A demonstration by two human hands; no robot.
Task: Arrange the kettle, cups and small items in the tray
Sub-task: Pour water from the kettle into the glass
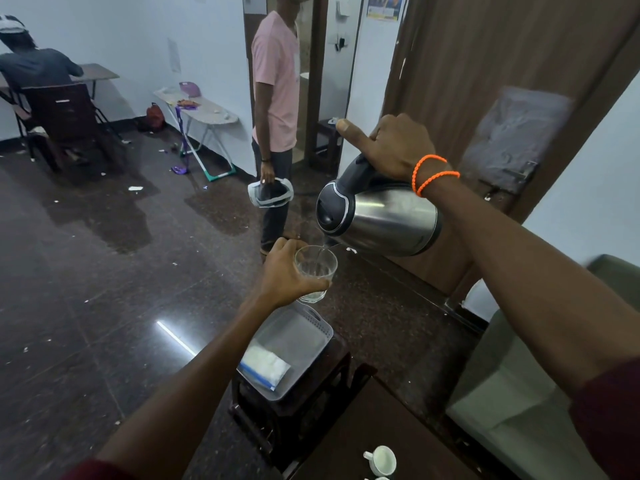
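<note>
Right hand: we see our right hand (398,147) clenched round the black handle of the kettle (377,216), thumb stuck out along the top, two orange bands on the wrist
Kettle: steel body, black lid, held in the air and tipped far over to the left, spout down just above the glass (316,271); a thin stream of water runs from the spout into it
Left hand: our left hand (287,275) grasps the glass from its left side, fingers wrapped round the lower wall
Glass: clear, upright, held in the air above the far end of the tray (311,323), a little water in the bottom
Tray: pale plastic with slotted rim, set on a dark wooden stand (294,410); a white packet (265,367) with a blue strip lies in its near end
Cup: white cup (381,460) on the dark table (363,438) at the lower edge, well apart from the tray
Beyond: a person in a pink shirt (277,81) stands on the dark floor
</note>
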